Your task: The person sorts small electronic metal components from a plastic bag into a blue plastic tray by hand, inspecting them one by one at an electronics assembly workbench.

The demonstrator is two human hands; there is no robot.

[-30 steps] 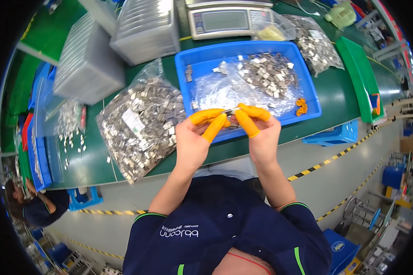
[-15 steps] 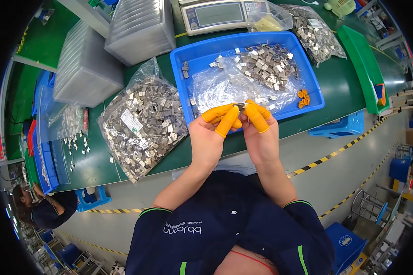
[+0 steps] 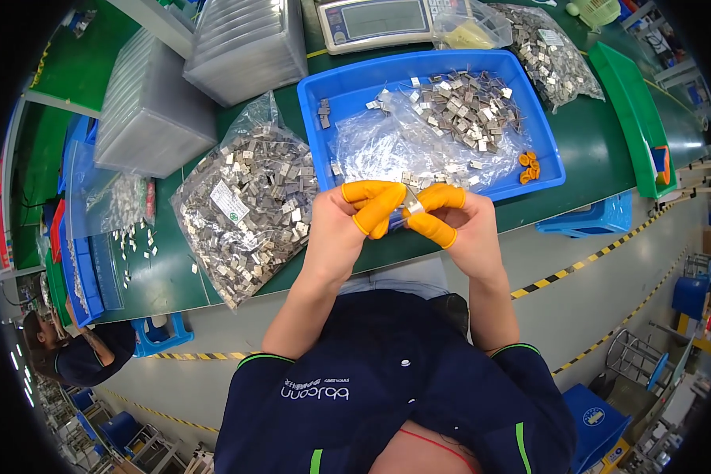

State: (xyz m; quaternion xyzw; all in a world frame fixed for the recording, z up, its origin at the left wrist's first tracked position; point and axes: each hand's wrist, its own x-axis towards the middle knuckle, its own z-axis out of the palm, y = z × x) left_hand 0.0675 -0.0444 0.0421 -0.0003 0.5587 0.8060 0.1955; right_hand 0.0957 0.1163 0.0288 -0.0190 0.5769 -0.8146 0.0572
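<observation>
Between my two hands, over the near edge of the blue tray point(image 3: 312, 126), is a small silvery metal connector part point(image 3: 411, 203). Orange finger cots cover the fingertips of both hands. My left hand point(image 3: 359, 213) pinches the part from the left. From the right, my right hand point(image 3: 450, 213) grips it between thumb and fingers. A pile of similar metal parts point(image 3: 470, 110) with thin leads lies in the tray, partly on a crumpled clear plastic bag point(image 3: 379, 146). Spare orange finger cots point(image 3: 529, 167) rest in the tray's right corner.
Left of the tray lies a full clear bag of metal parts point(image 3: 249, 205); another bag point(image 3: 549, 59) sits at the back right. Stacked clear plastic trays point(image 3: 249, 51), a scale point(image 3: 379, 22) and a green bin point(image 3: 628, 118) stand around. A co-worker point(image 3: 79, 347) is at the far left.
The part has turned between my fingers and now shows a bright, silvery face. Both hands have shifted slightly; the right has moved right and its fingers have re-angled.
</observation>
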